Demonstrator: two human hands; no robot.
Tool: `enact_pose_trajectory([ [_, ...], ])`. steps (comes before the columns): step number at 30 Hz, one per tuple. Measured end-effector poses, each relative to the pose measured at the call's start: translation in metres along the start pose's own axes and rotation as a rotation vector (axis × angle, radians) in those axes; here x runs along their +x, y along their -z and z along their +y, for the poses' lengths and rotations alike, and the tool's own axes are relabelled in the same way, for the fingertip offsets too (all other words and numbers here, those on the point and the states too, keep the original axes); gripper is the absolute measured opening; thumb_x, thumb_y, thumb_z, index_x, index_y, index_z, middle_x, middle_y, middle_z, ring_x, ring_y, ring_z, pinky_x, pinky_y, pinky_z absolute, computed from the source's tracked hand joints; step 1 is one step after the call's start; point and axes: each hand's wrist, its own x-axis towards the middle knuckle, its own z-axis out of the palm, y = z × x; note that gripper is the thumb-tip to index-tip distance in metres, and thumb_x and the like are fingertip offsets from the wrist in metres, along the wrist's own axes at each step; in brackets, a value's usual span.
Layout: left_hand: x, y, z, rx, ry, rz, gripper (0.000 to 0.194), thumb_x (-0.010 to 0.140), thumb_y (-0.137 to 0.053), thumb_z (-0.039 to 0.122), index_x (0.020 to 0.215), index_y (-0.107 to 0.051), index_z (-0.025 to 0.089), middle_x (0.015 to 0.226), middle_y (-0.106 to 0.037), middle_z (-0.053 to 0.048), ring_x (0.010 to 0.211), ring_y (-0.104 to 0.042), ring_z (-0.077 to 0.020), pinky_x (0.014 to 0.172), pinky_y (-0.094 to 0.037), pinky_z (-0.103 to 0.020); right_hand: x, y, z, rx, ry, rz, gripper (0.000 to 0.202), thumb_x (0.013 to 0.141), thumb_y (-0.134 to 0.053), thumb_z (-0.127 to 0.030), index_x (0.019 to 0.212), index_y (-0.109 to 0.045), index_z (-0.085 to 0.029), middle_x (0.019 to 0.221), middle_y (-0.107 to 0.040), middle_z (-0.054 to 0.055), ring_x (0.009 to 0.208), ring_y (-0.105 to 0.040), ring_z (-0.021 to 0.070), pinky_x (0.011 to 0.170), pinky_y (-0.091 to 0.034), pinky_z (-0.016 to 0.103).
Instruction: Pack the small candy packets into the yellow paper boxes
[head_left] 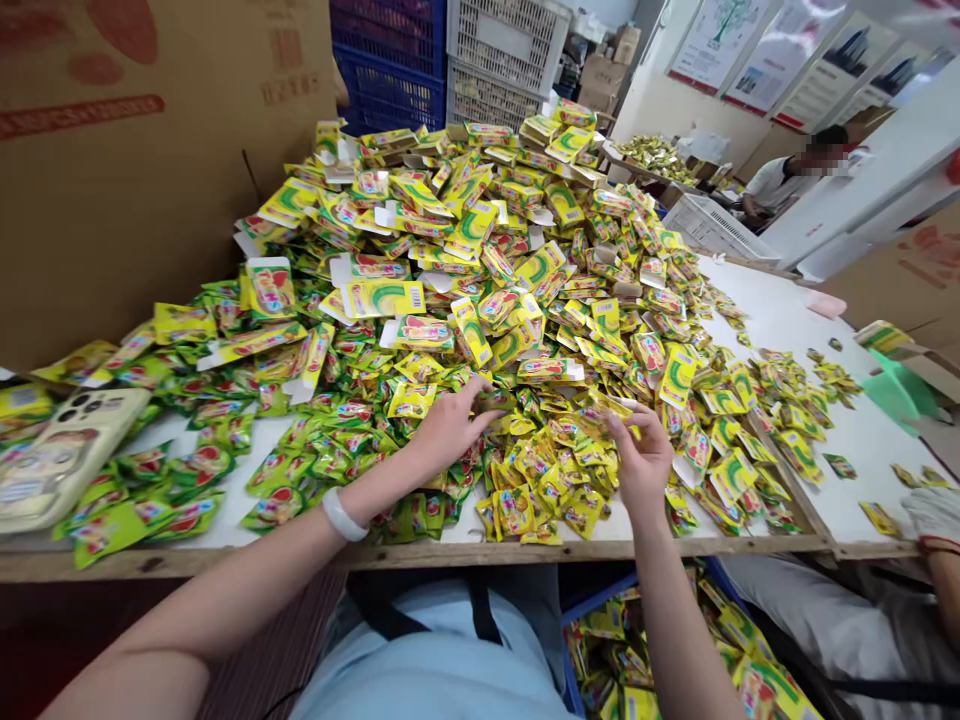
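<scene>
A large heap of yellow printed cartons (382, 299) covers the white table, many with open flaps. Green candy packets (345, 455) lie at the heap's left front, yellow packets (514, 510) at the middle front. My left hand (448, 425), with a pale bangle at the wrist, is over the border between green and yellow packets; thumb and fingers are apart, and a dark green packet shows near the fingertips. My right hand (642, 455) is at the right of the yellow packets, thumb and fingers pinched on a small yellow packet (634, 428).
A phone (67, 455) lies at the left below a big cardboard box (150, 180). Stacked crates (502, 50) stand behind. A gloved hand (934, 515) is at the far right; another person (780, 185) sits behind. Below the wooden edge (262, 560), a blue crate (574, 655) holds packets.
</scene>
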Motion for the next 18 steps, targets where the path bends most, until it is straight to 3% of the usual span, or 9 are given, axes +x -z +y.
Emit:
enact_pose_trajectory([
  [3,0.005,-0.010,0.008,-0.285,0.048,0.059,0.039,0.091,-0.058,0.038,0.124,-0.061,0.019,0.067,-0.065,0.000,0.063,-0.061,-0.0198,0.065,-0.046,-0.029,-0.021,-0.031,-0.016,0.442,-0.211,-0.020,0.030,0.083,-0.070,-0.043,0.073,-0.050,-0.022,0.104,-0.067,0.004,0.095,-0.066,0.0194,0.086,-0.051,0.038],
  [6,0.007,-0.021,0.014,-0.451,0.019,0.107,0.031,0.092,-0.053,0.042,0.100,-0.070,0.017,0.084,-0.071,-0.005,0.079,-0.064,-0.0213,0.073,-0.047,-0.030,-0.040,-0.067,-0.021,0.531,-0.304,-0.050,0.030,0.081,-0.072,-0.040,0.071,-0.052,-0.021,0.113,-0.067,0.007,0.105,-0.065,0.0210,0.093,-0.049,0.040],
  [8,0.004,-0.024,0.016,-0.554,0.014,0.090,0.039,0.094,-0.048,0.048,0.084,-0.067,0.016,0.077,-0.067,-0.003,0.073,-0.060,-0.0193,0.067,-0.044,-0.028,-0.044,-0.082,-0.021,0.498,-0.302,-0.024,0.028,0.079,-0.074,-0.037,0.071,-0.054,-0.020,0.114,-0.066,0.007,0.106,-0.064,0.0212,0.094,-0.048,0.038],
  [12,-0.006,-0.024,0.022,-0.684,0.070,0.080,0.052,0.094,-0.040,0.060,0.069,-0.056,0.017,0.057,-0.047,0.003,0.054,-0.042,-0.0129,0.052,-0.034,-0.025,-0.042,-0.087,-0.020,0.415,-0.272,0.015,0.028,0.077,-0.076,-0.036,0.070,-0.055,-0.019,0.101,-0.065,0.005,0.095,-0.064,0.0187,0.087,-0.049,0.033],
  [16,-0.012,-0.029,0.032,-0.724,0.024,0.077,0.046,0.089,-0.053,0.060,0.078,-0.062,0.016,0.069,-0.059,0.000,0.066,-0.053,-0.0161,0.063,-0.044,-0.027,-0.046,-0.085,-0.024,0.390,-0.266,-0.001,0.028,0.079,-0.075,-0.037,0.071,-0.055,-0.019,0.105,-0.063,0.006,0.105,-0.060,0.0193,0.094,-0.047,0.033],
  [18,-0.012,-0.035,0.034,-0.760,0.021,0.114,0.042,0.089,-0.055,0.057,0.085,-0.067,0.016,0.083,-0.067,-0.005,0.083,-0.061,-0.0216,0.076,-0.049,-0.032,-0.050,-0.085,-0.026,0.424,-0.312,0.001,0.027,0.080,-0.074,-0.039,0.083,-0.055,-0.021,0.106,-0.064,0.005,0.105,-0.061,0.0189,0.094,-0.048,0.034],
])
